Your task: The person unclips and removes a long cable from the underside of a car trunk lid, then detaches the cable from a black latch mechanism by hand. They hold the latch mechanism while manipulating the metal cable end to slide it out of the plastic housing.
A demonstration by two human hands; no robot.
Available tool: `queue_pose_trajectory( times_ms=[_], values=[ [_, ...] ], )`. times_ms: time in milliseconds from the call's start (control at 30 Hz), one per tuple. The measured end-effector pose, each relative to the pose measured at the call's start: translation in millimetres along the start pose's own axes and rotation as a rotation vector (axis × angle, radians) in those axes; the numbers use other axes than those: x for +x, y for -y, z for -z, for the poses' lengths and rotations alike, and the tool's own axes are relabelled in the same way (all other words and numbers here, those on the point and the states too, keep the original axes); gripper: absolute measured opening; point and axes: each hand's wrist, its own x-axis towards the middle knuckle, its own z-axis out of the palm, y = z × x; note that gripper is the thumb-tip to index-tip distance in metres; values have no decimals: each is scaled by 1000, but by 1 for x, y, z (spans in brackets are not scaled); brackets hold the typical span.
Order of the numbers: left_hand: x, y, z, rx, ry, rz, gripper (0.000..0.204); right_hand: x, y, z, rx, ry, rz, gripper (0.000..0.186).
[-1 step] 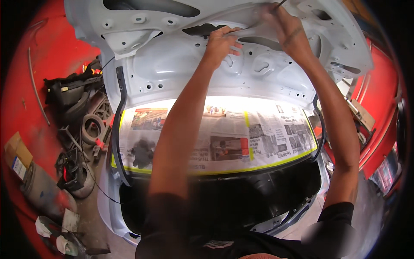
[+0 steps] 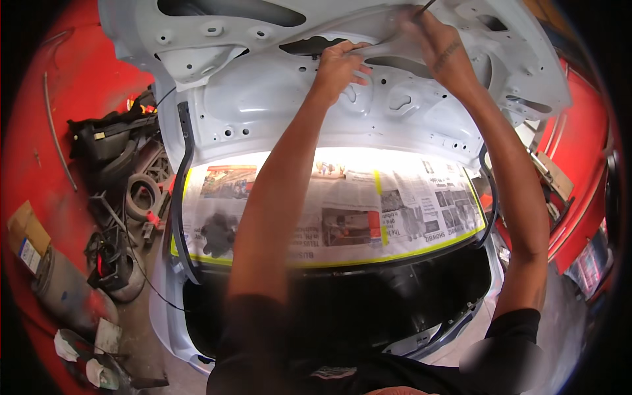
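Overhead is the raised pale grey tailgate (image 2: pixel 257 99) of a car, its inner side pierced by several holes and slots. My left hand (image 2: pixel 337 71) reaches up to an elongated opening (image 2: pixel 312 45); its upper fingers touch the rim and the others are spread. Farther right and higher, my right hand (image 2: pixel 436 43) is closed around a thin dark rod (image 2: pixel 428 6), its fingers partly blurred. Where the rod's other end lies I cannot make out. Beneath my arms, newspaper (image 2: pixel 421 214) edged with yellow tape (image 2: pixel 368 258) covers the rear window.
Below the window gapes the dark boot opening (image 2: pixel 388 303). Red vehicle panels (image 2: pixel 39 131) flank the car on both sides. At the left lie black trim parts (image 2: pixel 108 141), a grey ring-shaped part (image 2: pixel 141 196) and a cable (image 2: pixel 148 284). A dark strut (image 2: pixel 184 158) stands beside the tailgate.
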Motion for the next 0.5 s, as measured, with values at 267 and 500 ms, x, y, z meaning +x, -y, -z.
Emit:
queue_pose_trajectory(
  times_ms=[267,500],
  values=[
    [10,5,1,86,14,15,39,3,-10,-10,-266,164,106,12],
    [4,3,-1,-191,61,20,13,0,-9,-16,-356,160,238,17]
  ],
)
